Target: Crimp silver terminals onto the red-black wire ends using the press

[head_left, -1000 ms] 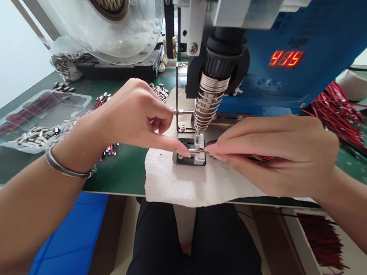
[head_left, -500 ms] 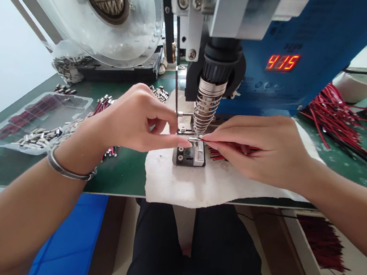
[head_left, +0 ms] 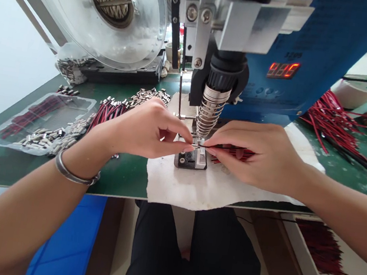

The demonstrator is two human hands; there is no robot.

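Observation:
My left hand (head_left: pixel 147 128) pinches a small metal connector (head_left: pixel 195 146) between thumb and forefinger, at the left of a small black-and-silver holding jig (head_left: pixel 183 160). Opposite it, my right hand (head_left: pixel 256 149) is closed on a thin black wire (head_left: pixel 222 147), whose end meets the connector. Just above both fingertips hangs the soldering head with its wire spring (head_left: pixel 213 110); its tip is close to the joint and partly hidden. Red wires (head_left: pixel 240 153) lie beneath my right fingers. A white cloth (head_left: pixel 193 190) lies under the jig.
A blue machine housing (head_left: pixel 277 95) with a red number display stands behind. To the left are a clear tray (head_left: pixel 0 139) of connectors and wires, finished-looking wire bundles (head_left: pixel 107 111) and a large clear reel (head_left: pixel 61 8). Red wires (head_left: pixel 328 116) lie at the right.
My left thumb and forefinger, apart before, have closed on the connector. A black wire now shows at my right fingertips, where a red one showed. The camera view has shifted slightly.

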